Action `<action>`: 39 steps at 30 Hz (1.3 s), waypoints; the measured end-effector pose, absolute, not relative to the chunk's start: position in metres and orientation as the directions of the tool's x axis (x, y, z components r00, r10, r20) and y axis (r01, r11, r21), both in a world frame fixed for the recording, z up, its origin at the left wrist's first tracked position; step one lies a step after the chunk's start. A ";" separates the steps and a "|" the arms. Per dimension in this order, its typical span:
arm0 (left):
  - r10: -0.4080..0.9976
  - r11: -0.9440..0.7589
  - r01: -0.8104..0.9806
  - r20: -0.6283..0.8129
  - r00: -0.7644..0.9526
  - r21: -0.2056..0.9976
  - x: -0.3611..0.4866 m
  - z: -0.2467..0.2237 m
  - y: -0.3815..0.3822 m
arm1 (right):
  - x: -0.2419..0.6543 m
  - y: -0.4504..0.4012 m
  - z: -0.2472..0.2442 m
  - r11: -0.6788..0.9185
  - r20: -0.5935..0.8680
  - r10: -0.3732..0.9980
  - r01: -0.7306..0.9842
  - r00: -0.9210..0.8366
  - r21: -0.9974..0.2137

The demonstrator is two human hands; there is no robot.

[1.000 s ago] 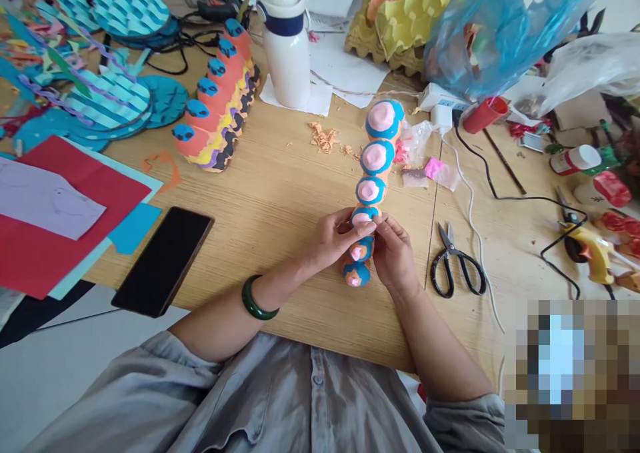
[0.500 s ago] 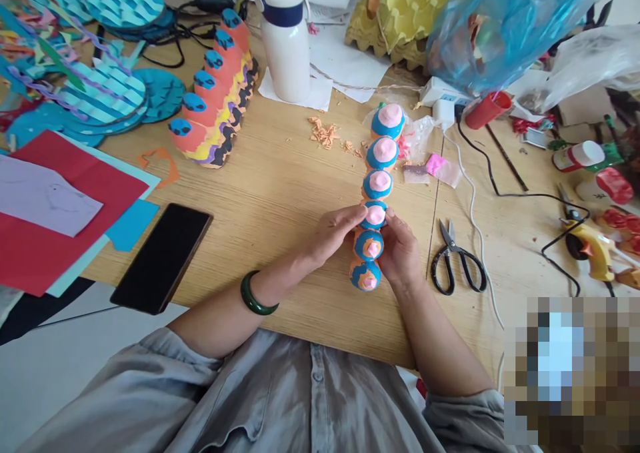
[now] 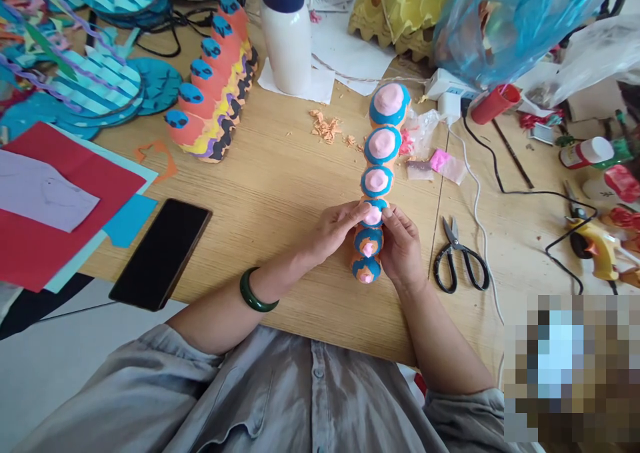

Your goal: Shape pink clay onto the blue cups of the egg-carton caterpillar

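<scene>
A long row of rounded bumps (image 3: 376,181), coloured orange and blue with pink tops, is held between both hands, its far end tilted up. My left hand (image 3: 337,230) grips it from the left, thumb on the pink top of a bump near the lower end. From the right, my right hand (image 3: 403,243) holds the same bump, its thumb at the edge of the pink and its other fingers curled at the side. The two lowest bumps have smaller pink pieces with orange showing around them. The undersides and some fingertips are hidden.
Black-handled scissors (image 3: 461,256) lie right of my right hand. A phone (image 3: 163,253) and red paper (image 3: 75,200) are at left. Farther back stand a painted egg-carton piece (image 3: 215,86), a white bottle (image 3: 286,40) and a blue plastic bag (image 3: 520,26). Orange scraps (image 3: 326,126) lie mid-table.
The far end of the bumpy row has risen toward the camera, so its upper bumps look larger. Both hands keep their hold on it. The view has shifted slightly.
</scene>
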State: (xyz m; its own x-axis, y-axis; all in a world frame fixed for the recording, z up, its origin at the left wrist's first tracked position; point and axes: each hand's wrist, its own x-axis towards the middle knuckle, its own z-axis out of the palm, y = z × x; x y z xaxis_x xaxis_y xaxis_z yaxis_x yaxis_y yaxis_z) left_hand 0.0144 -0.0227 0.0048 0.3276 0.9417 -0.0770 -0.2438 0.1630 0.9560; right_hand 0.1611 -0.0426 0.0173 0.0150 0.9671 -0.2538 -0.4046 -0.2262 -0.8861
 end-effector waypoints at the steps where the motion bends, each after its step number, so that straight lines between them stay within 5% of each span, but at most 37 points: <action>1: 0.941 0.188 -0.245 -0.103 0.321 0.951 0.014 0.005 -0.022 | 0.161 -0.042 0.016 -0.224 -0.253 0.967 -0.400 0.021 -0.889; 4: 0.922 0.293 -0.275 -0.195 0.335 0.915 0.013 0.006 -0.022 | 0.160 -0.042 0.014 -0.199 -0.240 0.968 -0.358 0.075 -0.912; 11: 0.923 0.169 -0.202 -0.083 0.376 0.965 0.010 0.009 -0.021 | 0.161 -0.046 0.013 -0.153 -0.195 0.971 -0.269 0.138 -0.951; 39: 0.921 0.190 -0.145 -0.126 0.368 0.971 0.014 -0.004 -0.023 | 0.163 -0.038 0.008 -0.283 -0.350 0.935 -0.471 0.058 -0.835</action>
State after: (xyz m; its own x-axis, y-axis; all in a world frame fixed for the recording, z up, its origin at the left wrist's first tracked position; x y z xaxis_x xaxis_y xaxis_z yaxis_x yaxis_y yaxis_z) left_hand 0.0141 -0.0230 -0.0037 0.3679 0.9213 -0.1257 -0.1451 0.1905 0.9709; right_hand 0.1633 -0.0376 0.0082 0.0581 0.9350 -0.3499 -0.4709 -0.2834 -0.8354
